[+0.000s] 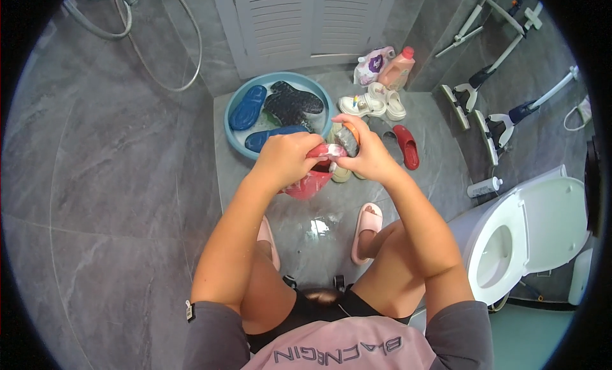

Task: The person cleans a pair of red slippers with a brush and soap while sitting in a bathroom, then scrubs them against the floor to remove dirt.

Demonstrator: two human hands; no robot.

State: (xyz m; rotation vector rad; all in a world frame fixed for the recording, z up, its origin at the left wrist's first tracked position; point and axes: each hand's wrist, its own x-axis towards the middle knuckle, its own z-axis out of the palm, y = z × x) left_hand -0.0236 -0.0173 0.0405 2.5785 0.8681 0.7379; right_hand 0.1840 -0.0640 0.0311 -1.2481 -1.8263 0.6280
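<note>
My left hand (288, 156) is closed around a wet red clog (307, 187) and holds it tilted over the floor, just this side of the basin. White suds cover part of its upper edge. In my right hand (371, 154) is a scrub brush (348, 140) with an orange back and grey bristles, held close against the clog's edge. Beyond my hands a round blue basin (227, 118) holds soapy water, blue slippers (248, 108) and dark speckled footwear (293, 103). A matching red clog (406, 147) lies on the floor to the right. Pale shoes (342, 173) are partly hidden beneath my hands.
White clogs (363, 104), a pink bottle (398, 68) and a plastic pouch (372, 66) stand right of the basin. Floor mops (503, 124) lean along the right wall. A white bottle (484, 187) lies near the open toilet (475, 258). A shower hose (199, 44) hangs at upper left.
</note>
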